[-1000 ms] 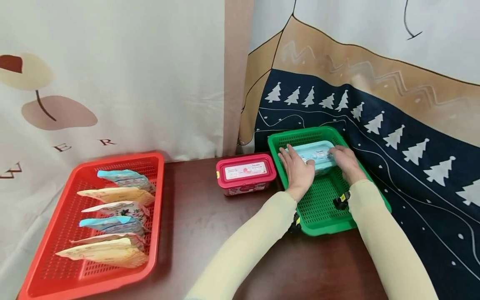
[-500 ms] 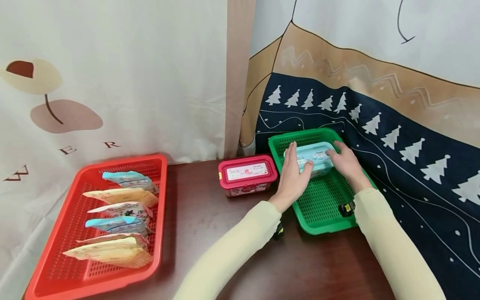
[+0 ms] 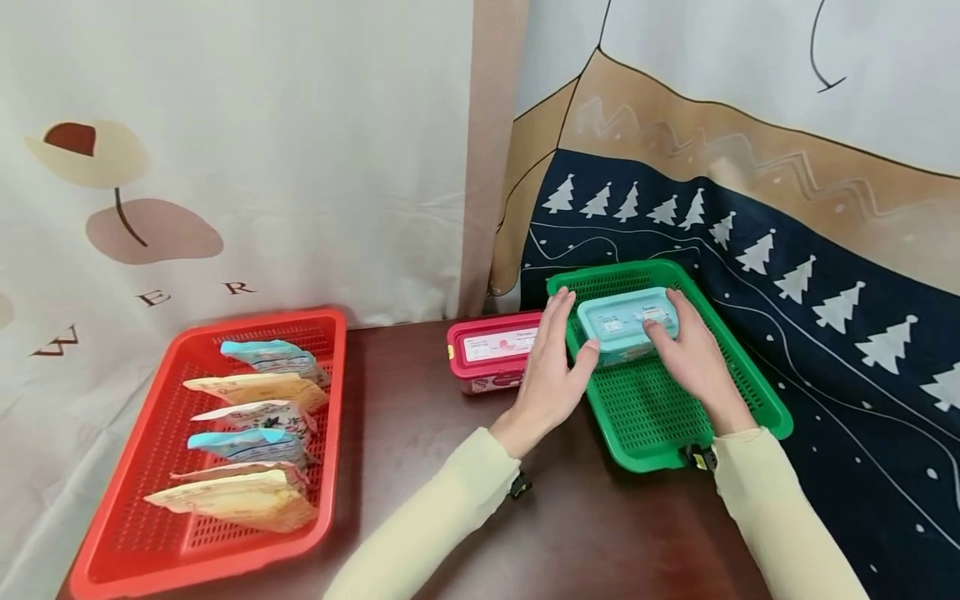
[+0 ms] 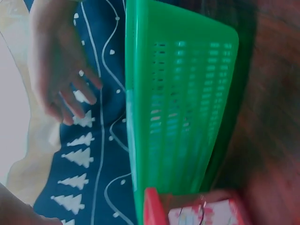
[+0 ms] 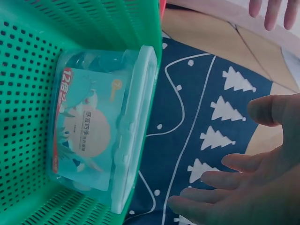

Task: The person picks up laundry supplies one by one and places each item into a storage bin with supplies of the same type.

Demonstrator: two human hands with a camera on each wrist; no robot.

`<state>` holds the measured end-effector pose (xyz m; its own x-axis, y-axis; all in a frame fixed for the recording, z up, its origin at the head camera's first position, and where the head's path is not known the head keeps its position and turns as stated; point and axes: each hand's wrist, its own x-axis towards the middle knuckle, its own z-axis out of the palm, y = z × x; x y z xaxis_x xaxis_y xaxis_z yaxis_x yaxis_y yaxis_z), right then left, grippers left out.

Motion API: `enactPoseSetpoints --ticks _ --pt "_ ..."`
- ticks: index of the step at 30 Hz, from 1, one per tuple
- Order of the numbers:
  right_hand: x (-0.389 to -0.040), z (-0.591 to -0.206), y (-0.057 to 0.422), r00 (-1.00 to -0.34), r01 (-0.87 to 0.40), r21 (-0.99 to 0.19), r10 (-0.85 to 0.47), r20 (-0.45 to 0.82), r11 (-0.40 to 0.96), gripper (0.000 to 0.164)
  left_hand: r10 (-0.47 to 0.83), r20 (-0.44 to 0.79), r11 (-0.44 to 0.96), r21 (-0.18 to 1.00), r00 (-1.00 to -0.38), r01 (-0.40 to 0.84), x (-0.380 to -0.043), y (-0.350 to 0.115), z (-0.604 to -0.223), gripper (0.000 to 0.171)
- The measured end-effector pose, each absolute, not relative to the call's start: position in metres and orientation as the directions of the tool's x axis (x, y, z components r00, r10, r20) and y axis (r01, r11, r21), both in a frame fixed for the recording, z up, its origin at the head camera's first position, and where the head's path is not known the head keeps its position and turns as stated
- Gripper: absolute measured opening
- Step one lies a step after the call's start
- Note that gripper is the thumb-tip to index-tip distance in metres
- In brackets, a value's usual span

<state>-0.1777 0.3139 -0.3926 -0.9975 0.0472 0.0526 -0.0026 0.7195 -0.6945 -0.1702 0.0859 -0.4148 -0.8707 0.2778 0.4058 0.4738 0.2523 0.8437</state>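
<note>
A light blue plastic box (image 3: 617, 323) with a lid and a printed label lies in the far part of the green basket (image 3: 645, 429). The right wrist view shows this box (image 5: 89, 122) apart from my right hand (image 5: 253, 173), whose fingers are loosely extended. In the head view, my right hand (image 3: 696, 358) overlaps the box's right end. To the left, my left hand (image 3: 547, 375) is raised with fingers straight, over the gap between the basket and a dark pink lidded box (image 3: 487, 346). That pink box is partly hidden behind the left hand. Neither hand holds anything.
On the left stands a red basket (image 3: 335, 433) with several thin packets (image 3: 247, 500) lined up in a row. Curtains (image 3: 337, 167) rise behind the brown table (image 3: 397, 433). A dark blue cloth with white trees hangs close along the green basket's right side.
Both hands have let go of the light blue box. My left hand has moved left, out of the green basket; the right has lifted its fingers back slightly. The head view has shifted a little.
</note>
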Motion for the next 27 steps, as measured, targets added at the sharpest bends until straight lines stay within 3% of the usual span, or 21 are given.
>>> enactPoseSetpoints --ticks 10,19,27 --pt "-0.145 -0.396 0.302 -0.987 -0.051 -0.638 0.061 0.152 0.769 0.072 0.212 0.465 0.311 0.802 -0.860 0.510 -0.160 0.043 -0.406 0.063" --pt "-0.123 -0.408 0.277 -0.966 -0.106 -0.619 0.067 0.249 0.778 0.071 0.057 0.425 0.346 0.840 -0.903 0.417 -0.159 0.009 -0.419 0.070" --pt "-0.113 -0.422 0.256 -0.951 -0.147 -0.639 0.070 0.302 0.755 0.067 -0.114 0.405 0.352 0.870 -0.907 0.345 -0.163 -0.020 -0.447 0.062"
